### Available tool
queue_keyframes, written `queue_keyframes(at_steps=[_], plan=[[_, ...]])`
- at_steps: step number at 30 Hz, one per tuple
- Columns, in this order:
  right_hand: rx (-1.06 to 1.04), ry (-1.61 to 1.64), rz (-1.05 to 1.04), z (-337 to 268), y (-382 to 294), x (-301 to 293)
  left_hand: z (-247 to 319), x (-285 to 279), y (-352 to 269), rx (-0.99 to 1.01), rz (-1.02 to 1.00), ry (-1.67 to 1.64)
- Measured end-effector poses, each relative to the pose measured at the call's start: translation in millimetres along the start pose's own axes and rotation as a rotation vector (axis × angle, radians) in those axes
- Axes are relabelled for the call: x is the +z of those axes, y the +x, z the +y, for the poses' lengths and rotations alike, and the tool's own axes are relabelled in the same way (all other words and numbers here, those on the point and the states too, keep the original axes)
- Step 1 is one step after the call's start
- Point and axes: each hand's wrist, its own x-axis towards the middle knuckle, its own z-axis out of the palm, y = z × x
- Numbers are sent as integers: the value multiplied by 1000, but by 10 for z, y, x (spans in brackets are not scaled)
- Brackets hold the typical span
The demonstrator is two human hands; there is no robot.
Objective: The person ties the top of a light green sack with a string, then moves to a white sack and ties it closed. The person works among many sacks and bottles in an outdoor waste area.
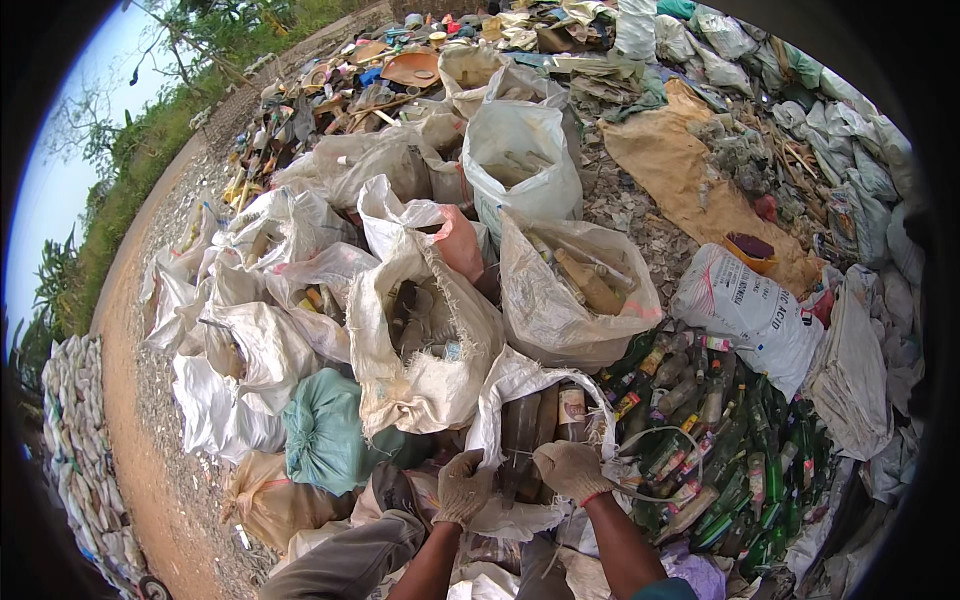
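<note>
My left hand (463,489), in a knitted glove, is closed on the near left rim of a white woven sack (491,401). Brown glass bottles (520,427) stand inside this sack, one with a paper label (571,409). My right hand (571,471), gloved as well, is at the sack's near right side with its fingers pinched on a thin string (517,451) that crosses the opening towards my left hand. A pale plastic strap (701,457) loops out to the right of my right wrist. My fingertips are partly hidden by the gloves.
Loose green and clear bottles (739,457) lie heaped at the right, below a printed white bag (750,307). Open sacks of bottles (581,300) (427,337) stand ahead. A tied green sack (326,427) is at the left, and a dirt path (142,450) runs beyond.
</note>
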Motion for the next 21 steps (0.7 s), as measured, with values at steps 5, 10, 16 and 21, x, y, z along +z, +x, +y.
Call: queue_keyframes(at_steps=[5,10,16,21], plan=[[-127,526,117,-341,888,1073,128,-82,-131,-39,-36,-149],[-24,750,182,-307,852,1216,-31,-325,309,-566,-122,-608],[103,986,117,-326,804,951,-62,-228,823,48,-41,417],[103,344,-49,-453,813,567,300,-707,762,354,111,384]])
